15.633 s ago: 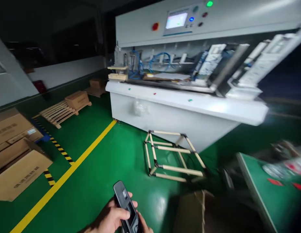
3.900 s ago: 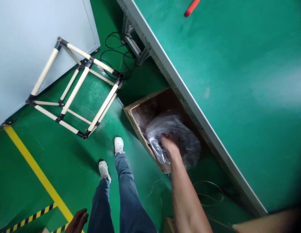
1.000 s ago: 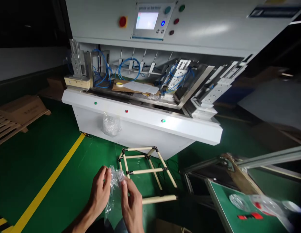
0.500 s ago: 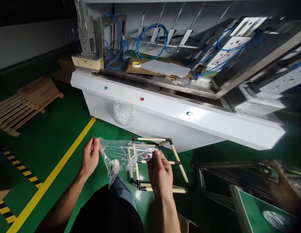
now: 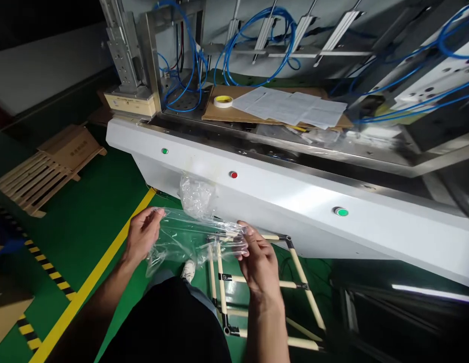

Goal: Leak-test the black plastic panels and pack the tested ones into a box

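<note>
A clear plastic bag (image 5: 183, 233) is stretched between my two hands, above the green floor. My left hand (image 5: 143, 234) pinches its left end between thumb and fingers. The other end is gripped by my right hand (image 5: 259, 257), whose fingertips show partly through the film. Just beyond it, a crumpled clear plastic bag (image 5: 197, 196) hangs on the front of the white machine (image 5: 280, 196). Below the bag's right side stands a frame of cream pipes (image 5: 302, 282) with black joints.
Green buttons (image 5: 341, 212) and a red button (image 5: 233, 175) line the machine's front. On its bed lie cardboard, papers (image 5: 287, 106) and a tape roll (image 5: 223, 101). Blue hoses (image 5: 257, 48) coil behind. A wooden pallet (image 5: 41, 176) with a carton (image 5: 73, 146) stands at left.
My view has moved closer to the machine, and its bed and buttons look larger. The bag stays held in both hands; its loose lower part has shifted left.
</note>
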Tool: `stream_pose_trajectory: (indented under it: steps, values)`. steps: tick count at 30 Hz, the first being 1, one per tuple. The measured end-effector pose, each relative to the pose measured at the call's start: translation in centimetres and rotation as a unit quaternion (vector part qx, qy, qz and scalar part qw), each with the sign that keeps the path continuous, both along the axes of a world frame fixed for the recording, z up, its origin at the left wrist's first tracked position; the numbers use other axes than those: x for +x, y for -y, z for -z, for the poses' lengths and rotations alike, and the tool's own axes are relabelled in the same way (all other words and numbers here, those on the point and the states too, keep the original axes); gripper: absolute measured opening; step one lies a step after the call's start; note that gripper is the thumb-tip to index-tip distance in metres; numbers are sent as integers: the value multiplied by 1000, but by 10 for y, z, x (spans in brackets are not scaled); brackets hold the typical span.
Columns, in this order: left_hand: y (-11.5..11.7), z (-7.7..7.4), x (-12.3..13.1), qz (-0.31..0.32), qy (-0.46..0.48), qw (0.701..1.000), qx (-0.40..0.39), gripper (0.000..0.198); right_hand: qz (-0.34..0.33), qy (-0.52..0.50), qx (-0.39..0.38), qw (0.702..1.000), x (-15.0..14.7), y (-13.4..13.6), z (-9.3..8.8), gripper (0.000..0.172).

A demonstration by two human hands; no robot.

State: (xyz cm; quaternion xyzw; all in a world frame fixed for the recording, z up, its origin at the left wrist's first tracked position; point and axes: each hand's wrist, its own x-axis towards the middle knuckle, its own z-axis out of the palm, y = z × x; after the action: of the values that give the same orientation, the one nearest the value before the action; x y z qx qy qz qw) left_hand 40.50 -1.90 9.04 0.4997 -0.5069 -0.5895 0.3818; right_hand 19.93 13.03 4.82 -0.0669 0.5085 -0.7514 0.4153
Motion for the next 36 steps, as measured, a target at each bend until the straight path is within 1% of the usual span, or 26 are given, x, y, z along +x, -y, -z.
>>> stream_pose_trajectory:
  steps: [1, 3, 6, 7, 8, 11, 12, 14, 16, 18, 20, 21, 23, 25, 26, 29, 30, 31, 33, 36]
  values:
    - [8, -2, -2, 7, -1, 1000, 1, 58, -16, 3, -1, 1000, -9, 2, 2, 56]
    - [21, -3, -10, 12, -7, 1000, 0, 57, -20, 2, -13, 1000, -17, 9, 6, 63]
    - [31, 4, -27, 6, -15, 1000, -4, 55, 6, -18, -38, 999, -10, 29, 17, 85]
    - [33, 8, -33, 5, -15, 1000, -5, 55, 11, -33, -29, 999, -5, 37, 21, 88]
    - [36, 12, -39, 4, -14, 1000, -6, 54, 10, -50, -6, 999, 1, 45, 24, 86]
    - [53, 23, -49, 2, -1, 1000, -11, 49, 20, -117, 95, 988, 8, 66, 28, 67]
    - [62, 25, -50, 0, 6, 1000, -14, 48, 16, -145, 119, 982, 6, 71, 27, 63]
    - [88, 26, -50, -4, 20, 1000, -15, 49, -15, -193, 146, 970, -4, 81, 23, 65]
    - [121, 24, -52, -1, 30, 1000, -6, 52, -71, -214, 157, 962, -18, 91, 17, 65]
    - [158, 21, -57, 14, 33, 999, 15, 55, -119, -211, 155, 958, -30, 107, 12, 64]
    - [197, 18, -66, 38, 33, 998, 40, 58, -136, -188, 148, 961, -37, 127, 8, 64]
    - [215, 18, -71, 54, 32, 997, 52, 59, -133, -166, 144, 966, -40, 139, 7, 63]
    - [247, 17, -81, 91, 31, 993, 74, 59, -108, -113, 141, 978, -42, 163, 5, 63]
    - [271, 18, -88, 135, 30, 986, 94, 60, -79, -77, 150, 983, -42, 185, 4, 66]
    - [280, 19, -89, 158, 31, 982, 103, 64, -66, -74, 159, 982, -42, 194, 3, 68]
    - [300, 20, -90, 233, 53, 964, 113, 92, -16, -93, 185, 978, -42, 213, 1, 72]
    - [305, 20, -89, 258, 64, 957, 115, 96, 2, -99, 191, 976, -42, 217, 0, 73]
    - [310, 20, -89, 281, 74, 950, 117, 95, 15, -101, 198, 975, -42, 220, -2, 75]
    - [322, 18, -89, 315, 80, 937, 131, 84, 15, -95, 212, 973, -45, 222, -3, 78]
    - [340, 15, -95, 337, 60, 924, 169, 69, -35, -82, 227, 970, -52, 225, -4, 83]
